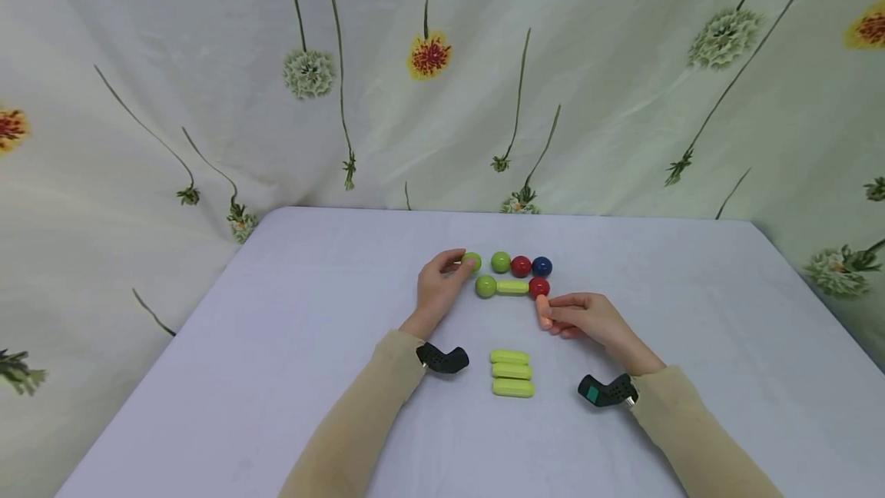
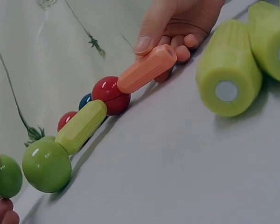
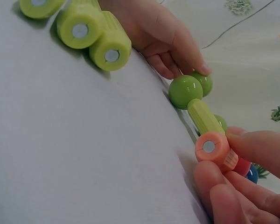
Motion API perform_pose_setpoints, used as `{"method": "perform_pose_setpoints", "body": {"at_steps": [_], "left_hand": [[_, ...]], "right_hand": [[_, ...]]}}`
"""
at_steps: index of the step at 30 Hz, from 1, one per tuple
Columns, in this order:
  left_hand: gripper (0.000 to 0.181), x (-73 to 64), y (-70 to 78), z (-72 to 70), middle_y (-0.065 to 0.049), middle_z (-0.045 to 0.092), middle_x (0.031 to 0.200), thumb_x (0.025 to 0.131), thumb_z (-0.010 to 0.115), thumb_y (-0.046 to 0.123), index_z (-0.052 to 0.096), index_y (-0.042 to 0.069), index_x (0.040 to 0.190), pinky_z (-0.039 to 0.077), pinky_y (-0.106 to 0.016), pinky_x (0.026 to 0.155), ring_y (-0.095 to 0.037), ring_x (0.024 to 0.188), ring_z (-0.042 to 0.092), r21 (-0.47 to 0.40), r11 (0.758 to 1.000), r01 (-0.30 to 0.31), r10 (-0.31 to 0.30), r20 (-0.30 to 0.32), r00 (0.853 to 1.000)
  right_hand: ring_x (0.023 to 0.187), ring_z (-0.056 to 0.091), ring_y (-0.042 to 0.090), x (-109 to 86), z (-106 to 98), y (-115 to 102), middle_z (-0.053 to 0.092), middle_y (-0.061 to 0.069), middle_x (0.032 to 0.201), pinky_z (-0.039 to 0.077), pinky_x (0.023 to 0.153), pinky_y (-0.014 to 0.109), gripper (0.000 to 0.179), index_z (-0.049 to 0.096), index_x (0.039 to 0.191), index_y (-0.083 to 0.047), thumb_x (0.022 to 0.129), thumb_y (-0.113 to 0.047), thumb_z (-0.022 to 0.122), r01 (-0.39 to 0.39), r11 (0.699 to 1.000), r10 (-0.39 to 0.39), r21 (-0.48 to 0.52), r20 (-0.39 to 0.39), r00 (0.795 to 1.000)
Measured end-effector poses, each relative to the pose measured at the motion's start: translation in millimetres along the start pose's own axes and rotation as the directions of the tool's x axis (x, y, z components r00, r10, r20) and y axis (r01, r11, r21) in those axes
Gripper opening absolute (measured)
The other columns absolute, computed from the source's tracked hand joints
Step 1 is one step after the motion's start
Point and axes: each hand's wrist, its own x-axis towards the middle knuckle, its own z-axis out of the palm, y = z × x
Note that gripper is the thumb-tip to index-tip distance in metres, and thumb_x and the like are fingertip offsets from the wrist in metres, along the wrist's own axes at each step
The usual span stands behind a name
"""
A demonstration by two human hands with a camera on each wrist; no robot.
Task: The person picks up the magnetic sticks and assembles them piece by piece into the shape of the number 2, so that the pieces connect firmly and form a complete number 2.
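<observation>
My left hand [image 1: 439, 284] pinches a green ball [image 1: 472, 260] between thumb and fingers at the far left of the toy pieces. Between the thumb and fingers of my right hand [image 1: 589, 318] is an orange ribbed rod [image 1: 543, 313]. The rod's far end meets a red ball [image 1: 538, 287]. That ball joins a yellow-green rod [image 1: 512, 288], which has another green ball [image 2: 47, 165] at its left end. The orange rod's near end, facing the right wrist camera, shows a round silver disc [image 3: 208, 146].
Behind this chain sit a green ball [image 1: 501, 262], a red ball [image 1: 521, 266] and a blue ball [image 1: 542, 267] in a row. Nearer the body, 3 yellow-green rods [image 1: 512, 370] lie side by side on the white table [image 1: 276, 406]. A flower-print cloth [image 1: 608, 98] hangs behind.
</observation>
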Motion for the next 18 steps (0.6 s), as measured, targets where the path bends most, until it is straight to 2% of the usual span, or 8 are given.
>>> {"method": "perform_pose_setpoints", "body": {"at_steps": [3,7,18], "left_hand": [[0.038,-8.5,5.7,-1.7,-0.005,0.065,0.110,0.086,0.070,0.028,0.065,0.005,0.115,0.049,-0.032,0.080,-0.019,0.096,0.060,-0.042,0.999,0.004,-0.006,-0.046,0.999],[0.039,-21.0,13.8,-0.6,-0.005,0.066,0.107,0.085,0.071,0.028,0.065,0.004,0.115,0.049,-0.030,0.077,-0.018,0.094,0.060,-0.085,0.996,-0.004,-0.001,-0.064,0.998],[0.034,-46.4,23.8,8.8,-0.004,0.067,0.104,0.086,0.070,0.026,0.067,0.005,0.113,0.048,-0.025,0.075,-0.016,0.090,0.063,-0.135,0.990,-0.039,0.040,0.000,0.999]], "right_hand": [[0.072,0.063,0.013,0.5,0.6,1.1,0.068,0.006,0.082,0.052,0.065,0.021,0.054,0.057,0.120,0.007,0.084,-0.031,0.070,-0.004,1.000,0.004,0.007,0.000,1.000],[0.072,0.063,0.013,0.5,1.0,1.3,0.068,0.006,0.082,0.052,0.064,0.021,0.053,0.057,0.120,0.007,0.084,-0.031,0.070,-0.003,1.000,0.004,0.005,-0.002,1.000],[0.072,0.064,0.013,0.3,0.5,1.5,0.068,0.006,0.082,0.052,0.065,0.021,0.054,0.057,0.120,0.007,0.084,-0.031,0.070,0.003,1.000,-0.003,-0.002,-0.011,1.000]]}}
